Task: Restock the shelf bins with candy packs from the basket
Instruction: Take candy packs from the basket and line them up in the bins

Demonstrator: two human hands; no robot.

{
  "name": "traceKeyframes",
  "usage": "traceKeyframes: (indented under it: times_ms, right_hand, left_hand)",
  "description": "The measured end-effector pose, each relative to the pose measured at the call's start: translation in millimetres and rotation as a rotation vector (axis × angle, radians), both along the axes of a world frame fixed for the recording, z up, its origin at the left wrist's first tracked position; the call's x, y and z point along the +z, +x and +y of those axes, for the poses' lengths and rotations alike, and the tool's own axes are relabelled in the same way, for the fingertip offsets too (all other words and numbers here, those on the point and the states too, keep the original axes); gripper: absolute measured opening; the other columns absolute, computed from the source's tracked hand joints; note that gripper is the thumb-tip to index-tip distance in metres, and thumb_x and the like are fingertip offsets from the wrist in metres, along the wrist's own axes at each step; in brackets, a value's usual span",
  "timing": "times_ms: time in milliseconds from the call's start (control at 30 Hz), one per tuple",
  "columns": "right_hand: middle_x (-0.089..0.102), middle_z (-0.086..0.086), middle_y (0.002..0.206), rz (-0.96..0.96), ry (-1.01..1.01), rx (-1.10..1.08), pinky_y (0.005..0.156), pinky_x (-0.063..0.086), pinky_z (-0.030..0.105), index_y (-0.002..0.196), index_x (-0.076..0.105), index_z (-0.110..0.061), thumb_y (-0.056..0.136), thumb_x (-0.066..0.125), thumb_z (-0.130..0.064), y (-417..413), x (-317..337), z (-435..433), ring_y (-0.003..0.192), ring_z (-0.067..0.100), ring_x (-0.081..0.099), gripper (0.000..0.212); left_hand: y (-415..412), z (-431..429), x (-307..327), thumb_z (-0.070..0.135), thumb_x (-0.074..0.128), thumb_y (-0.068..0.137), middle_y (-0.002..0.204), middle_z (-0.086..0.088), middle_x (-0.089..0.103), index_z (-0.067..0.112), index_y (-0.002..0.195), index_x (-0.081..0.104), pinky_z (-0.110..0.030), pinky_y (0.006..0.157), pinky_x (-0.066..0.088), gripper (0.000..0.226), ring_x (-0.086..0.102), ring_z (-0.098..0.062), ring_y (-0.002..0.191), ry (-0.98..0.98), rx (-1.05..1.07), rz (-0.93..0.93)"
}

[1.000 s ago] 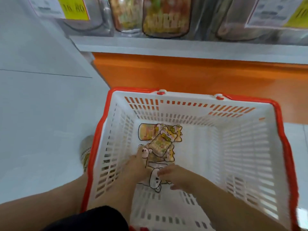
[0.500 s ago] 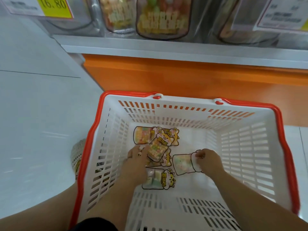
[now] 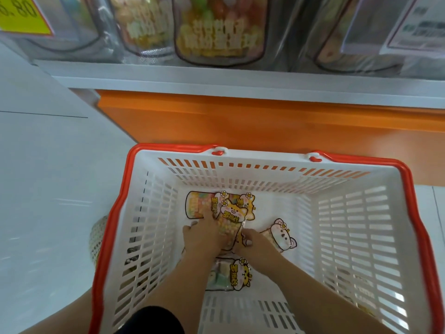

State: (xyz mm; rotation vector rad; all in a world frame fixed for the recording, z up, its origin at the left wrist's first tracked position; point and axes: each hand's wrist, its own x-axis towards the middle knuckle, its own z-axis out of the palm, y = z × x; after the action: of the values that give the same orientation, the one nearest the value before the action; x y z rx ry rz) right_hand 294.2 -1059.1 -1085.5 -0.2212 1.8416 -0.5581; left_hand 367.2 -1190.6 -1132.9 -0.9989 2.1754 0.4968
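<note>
Basket (image 3: 265,175): stands on the floor (image 3: 48,189), far wall just beside the orange base panel (image 3: 265,121) under the shelf (image 3: 216,79). White slotted walls, orange rim.

Candy packs: four in view, all on the basket bottom, left of centre.
- Far pack (image 3: 197,204): lies flat at the far end, partly beneath the centre pack (image 3: 230,222).
- Centre pack: overlaps the far pack, tilted, cartoon-animal print facing up.
- Pink-bear pack (image 3: 280,233): lies to the right of the centre pack, touching the right hand (image 3: 256,245).
- Near pack (image 3: 231,276): lies flat at the near end, between the two forearms.

Left hand (image 3: 204,237): reaches down into the basket, palm down. Grasps the centre pack along its left edge, fingers curled at it, one finger spread out to the left.

Right hand: reaches in just beside the left hand. Fingers curled at the lower corner of the centre pack and over the inner end of the pink-bear pack. Grip on either pack: cannot tell.

Shelf bins (image 3: 289,44): clear, in a row on the shelf above the basket. Hold packs of coloured candy.

Yellow price tag (image 3: 19,15): sits on the front of the bin at upper left.

Woven shoe (image 3: 97,239): shows on the floor just outside the left basket wall.
</note>
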Motion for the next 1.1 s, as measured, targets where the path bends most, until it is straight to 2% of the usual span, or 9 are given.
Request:
traceKeyframes:
  times_ms: [67,133,233,433,500,700,867,1033,1100]
  right_hand:
    - [0.058,0.004,0.126,-0.080,0.005,-0.077,0.090,0.049,0.027,0.126,0.053,-0.017,0.096,0.062,-0.023,-2,-5,3,0.110,0.012,0.053,0.032]
    - [0.050,0.004,0.143,-0.038,0.072,-0.136,0.096,0.043,0.021,0.144,0.043,-0.014,0.096,0.063,-0.024,-4,-14,14,0.124,0.016,0.049,0.054]
    - [0.056,0.006,0.139,0.128,0.105,-0.270,0.107,0.044,0.040,0.142,0.048,-0.013,0.093,0.063,-0.018,-6,-32,45,0.122,0.021,0.055,0.051]
    - [0.058,0.006,0.131,0.138,0.141,-0.304,0.082,0.048,0.026,0.141,0.049,-0.014,0.093,0.065,-0.021,-17,-36,57,0.107,0.017,0.057,0.051]
    - [0.057,0.006,0.129,0.058,0.119,-0.344,0.086,0.050,0.032,0.142,0.047,-0.015,0.091,0.069,-0.026,-18,-38,46,0.108,0.020,0.059,0.056]
    - [0.058,0.008,0.128,-0.355,-0.037,-0.626,0.090,0.049,0.037,0.146,0.038,-0.017,0.076,0.085,-0.034,-20,-40,16,0.115,0.023,0.057,0.086]
    - [0.069,0.005,0.114,-0.223,-0.065,-0.671,0.092,0.047,0.040,0.128,0.057,-0.020,0.040,0.089,-0.066,-30,-34,22,0.110,0.022,0.060,0.104]
    - [0.066,0.011,0.088,-0.333,-0.216,-0.839,0.080,0.056,0.036,0.084,0.057,-0.010,0.066,0.089,-0.033,-46,-7,25,0.084,0.026,0.063,0.043]
    - [0.066,0.014,0.086,-0.291,-0.268,-0.824,0.075,0.057,0.034,0.083,0.054,-0.007,0.077,0.083,-0.016,-52,9,22,0.075,0.024,0.062,0.030]
  left_hand:
    - [3,3,-2,0.051,0.064,0.089,0.126,0.000,0.063,0.021,0.139,0.033,-0.043,0.104,0.034,0.065,0.055,-0.023,0.122,-0.016,-0.039,-0.044]
    - [8,3,-3,0.051,0.063,0.090,0.139,-0.002,0.050,0.021,0.137,0.039,-0.046,0.111,0.029,0.060,0.045,-0.025,0.131,-0.045,-0.103,-0.064]
    - [17,-2,-6,0.040,0.068,0.089,0.144,-0.008,0.033,0.021,0.138,0.038,-0.044,0.107,0.037,0.061,0.043,-0.029,0.130,-0.070,-0.217,-0.016]
    - [24,-19,-6,0.057,0.067,0.082,0.122,0.001,0.058,0.029,0.126,0.046,-0.040,0.095,0.039,0.057,0.055,-0.023,0.115,-0.007,-0.272,-0.104]
    - [23,-24,-3,0.054,0.065,0.084,0.121,-0.001,0.058,0.029,0.123,0.054,-0.041,0.094,0.041,0.047,0.055,-0.023,0.113,0.070,-0.316,-0.098]
    - [17,-42,12,0.016,0.068,0.089,0.109,0.003,0.058,0.025,0.104,0.052,-0.022,0.071,0.043,0.024,0.055,-0.015,0.097,0.422,-0.042,0.158]
    - [-7,-46,35,0.025,0.072,0.088,0.112,0.010,0.061,0.025,0.118,0.058,-0.023,0.077,0.049,0.033,0.058,-0.010,0.099,0.629,0.076,0.190]
    - [-27,-30,60,0.026,0.075,0.087,0.110,0.001,0.070,0.028,0.120,0.061,-0.034,0.075,0.055,0.036,0.065,-0.018,0.092,0.784,0.309,0.275]
    - [-27,-30,76,0.032,0.074,0.090,0.115,0.005,0.067,0.029,0.125,0.060,-0.032,0.080,0.056,0.037,0.064,-0.014,0.102,0.873,0.492,0.254]
